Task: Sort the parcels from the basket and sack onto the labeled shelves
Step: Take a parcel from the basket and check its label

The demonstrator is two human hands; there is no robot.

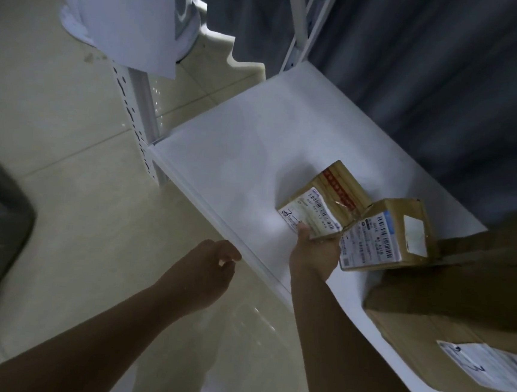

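While held over white shelf (239, 150), small box (319, 201) is gripped by right hand (314, 254) at near edge, thumb laid on label. Box is tilted, touching second box (397, 236) just beside it. Large box (458, 322) is seen further right. Left hand (210, 263) is held loosely curled, holding nothing, at shelf's front edge.

I see a white shelf (230, 149) carrying three cardboard parcels. A small labelled box (322, 198) lies at my right hand's (313, 250) fingertips, a second labelled box (388, 235) touches it just right of that hand, and a big carton (459, 310) lies further right.
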